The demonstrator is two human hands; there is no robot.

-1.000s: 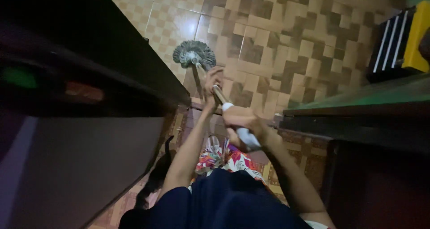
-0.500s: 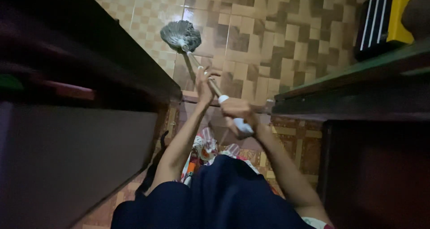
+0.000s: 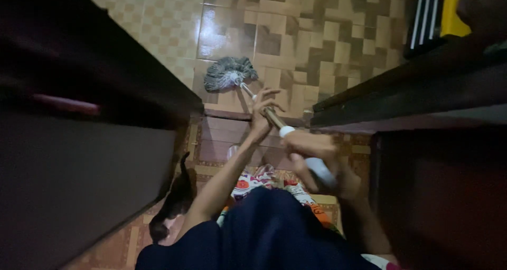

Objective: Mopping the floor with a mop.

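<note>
Both hands grip the long white-and-wood mop handle: left hand further down, right hand near the top. Grey string mop head rests on the brown patterned floor tiles, well ahead of both.

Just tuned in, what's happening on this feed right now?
A person is holding a mop with both hands, seen from above. The left hand grips the mop handle lower down, and the right hand grips it nearer the body. The grey stringy mop head rests on the brown patterned tile floor just beyond a doorway threshold. A small dark cat stands by the person's left leg, next to dark furniture. A yellow and black object sits at the upper right.
</note>
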